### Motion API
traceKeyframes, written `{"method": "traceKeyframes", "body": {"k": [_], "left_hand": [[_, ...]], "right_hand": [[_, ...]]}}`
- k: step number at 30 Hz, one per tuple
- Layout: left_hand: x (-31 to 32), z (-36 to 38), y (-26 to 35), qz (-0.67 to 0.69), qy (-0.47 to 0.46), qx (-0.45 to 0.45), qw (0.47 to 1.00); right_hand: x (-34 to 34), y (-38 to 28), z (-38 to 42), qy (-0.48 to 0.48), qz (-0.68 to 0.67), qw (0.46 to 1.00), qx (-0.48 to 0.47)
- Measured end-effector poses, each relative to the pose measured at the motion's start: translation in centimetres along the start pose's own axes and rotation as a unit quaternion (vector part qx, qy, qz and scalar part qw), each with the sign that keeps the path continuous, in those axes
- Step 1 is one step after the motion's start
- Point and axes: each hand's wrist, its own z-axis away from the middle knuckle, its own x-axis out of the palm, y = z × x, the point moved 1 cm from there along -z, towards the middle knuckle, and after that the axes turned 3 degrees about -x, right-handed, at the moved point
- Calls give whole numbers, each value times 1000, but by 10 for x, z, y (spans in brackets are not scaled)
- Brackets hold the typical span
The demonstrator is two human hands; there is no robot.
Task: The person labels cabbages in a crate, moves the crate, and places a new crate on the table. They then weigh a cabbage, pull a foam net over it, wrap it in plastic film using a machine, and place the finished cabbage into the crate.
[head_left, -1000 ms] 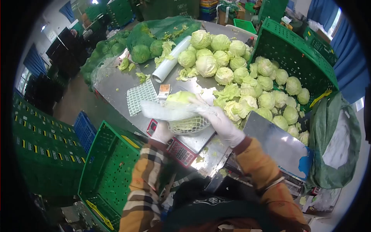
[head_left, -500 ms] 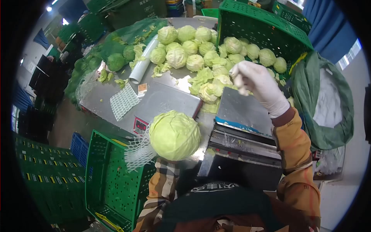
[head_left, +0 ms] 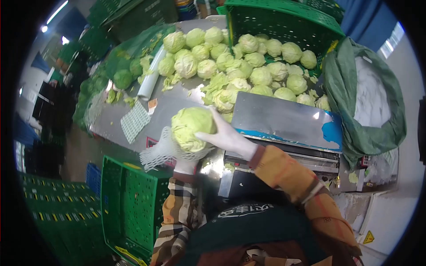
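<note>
A pale green cabbage (head_left: 188, 128) is held between both hands above the left scale plate. My right hand (head_left: 227, 136), in a white glove, clasps its right side, with the thumb across the front. Beneath the cabbage is my left hand (head_left: 185, 166), its fingers mostly hidden by the cabbage and a white foam net sleeve (head_left: 162, 150). The net lies around the cabbage's underside and trails off to the left. Behind the hands is a metal scale plate (head_left: 171, 108).
Many cabbages (head_left: 206, 68) are heaped at the back, spilling from a tipped green crate (head_left: 284, 22). A film roll (head_left: 151, 77) and foam nets (head_left: 135, 122) lie left. A metal-topped wrapping machine (head_left: 284, 117) stands right, beside a green sack (head_left: 337, 97). Another green crate (head_left: 133, 208) sits lower left.
My right hand has come down and left from above the machine onto the cabbage's right side. The cabbage has turned in my hands and is higher in view. The camera view has shifted.
</note>
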Motion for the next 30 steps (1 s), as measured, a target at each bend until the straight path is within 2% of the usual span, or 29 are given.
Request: {"method": "traceKeyframes", "body": {"k": [1, 2, 4, 6, 8, 9, 10, 12, 14, 15, 16, 18, 19, 21, 22, 24, 26, 27, 28, 29, 30], "left_hand": [[-9, -7, 5, 415, 21, -60, 908], [-15, -18, 9, 752, 25, -119, 647], [-15, -28, -52, 793, -74, -54, 603], [-19, -36, -105, 647, 20, -213, 732], [-23, -28, -192, 467, 65, -252, 845], [-27, -23, -202, 468, 38, -243, 849], [-33, -12, -209, 438, 90, -306, 840], [-52, -7, -192, 355, 182, -426, 812], [-62, -2, -41, 341, 143, -328, 869], [-51, -16, -25, 340, 117, -323, 875], [-44, -28, -13, 274, 102, -326, 899], [-36, -15, 6, 133, 73, -321, 935], [-32, -17, 18, 61, 62, -314, 945], [-28, -20, 43, -81, 52, -298, 950], [-27, -24, 55, -152, 51, -284, 945], [-29, -54, 74, -295, 44, -244, 923], [-20, -48, 102, -430, 37, -197, 881], [-34, -44, 110, -340, 39, 18, 939], [-53, -38, 108, -226, 40, 228, 946], [-59, -46, 72, -408, 165, 196, 876], [-67, -46, 58, -408, 159, 200, 877]], "right_hand": [[10, 14, -14, -10, -56, 998, 1], [14, 23, -28, -16, -110, 994, 0], [15, 15, -41, -27, -123, 990, 66], [36, 41, -58, 39, -90, 993, 70], [38, 45, -69, -9, -142, 987, 74], [42, 42, -77, -13, -67, 993, 91], [47, 39, -82, -14, 6, 993, 118], [57, 43, -86, 2, 12, 991, 134], [69, 45, -80, 62, 54, 990, 116], [73, 47, -75, 53, 27, 996, 72], [71, 44, -69, 42, 2, 999, 24], [61, 32, -49, -83, -95, 983, -131], [54, 22, -35, -65, -96, 985, -125], [33, -14, 5, -51, -156, 961, -224], [15, -21, 20, -40, -157, 961, -224], [-34, -26, 51, -20, -200, 975, -91], [-72, -12, 103, 133, -198, 961, -139], [-96, 1, 133, 191, -183, 955, -136], [-130, 6, 176, 214, -174, 957, -88], [-157, 24, 219, 221, -250, 942, 24], [-187, 25, 273, 261, -200, 944, 13]]}}
